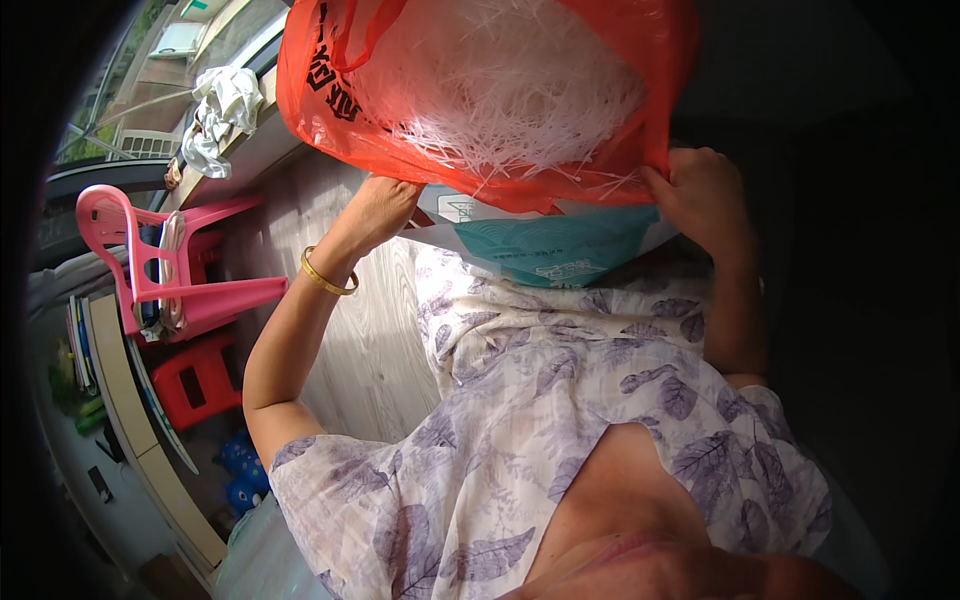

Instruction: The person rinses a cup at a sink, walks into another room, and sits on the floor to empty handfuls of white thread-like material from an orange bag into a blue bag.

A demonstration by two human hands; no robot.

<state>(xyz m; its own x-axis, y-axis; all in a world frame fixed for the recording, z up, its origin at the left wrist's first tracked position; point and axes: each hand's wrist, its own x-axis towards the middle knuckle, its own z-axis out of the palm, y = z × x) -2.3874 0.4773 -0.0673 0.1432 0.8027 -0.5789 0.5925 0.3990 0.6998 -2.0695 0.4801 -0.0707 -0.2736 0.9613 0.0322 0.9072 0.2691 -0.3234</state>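
Note:
A red plastic bag [480, 196] with black printing gapes in front of me. Inside lies a heap of thin, white, translucent plastic sticks [517, 97]. My right hand [701, 191] pinches the bag's right edge between thumb and fingers. At the near left edge, my left hand [386, 206], with a gold bangle [326, 276] on the wrist, grips the bag from below; its fingers are mostly hidden. A teal and white bag [555, 240] bearing writing hangs under the red one, between my hands. Whether either hand also holds this second bag is unclear.
A pink plastic chair [142, 281] holding folded things stands at left, near a red stool [196, 381]. White cloth [229, 97] rests on the windowsill. A shelf unit [124, 375] and a blue toy [244, 472] are at lower left. Deep shadow covers the right side.

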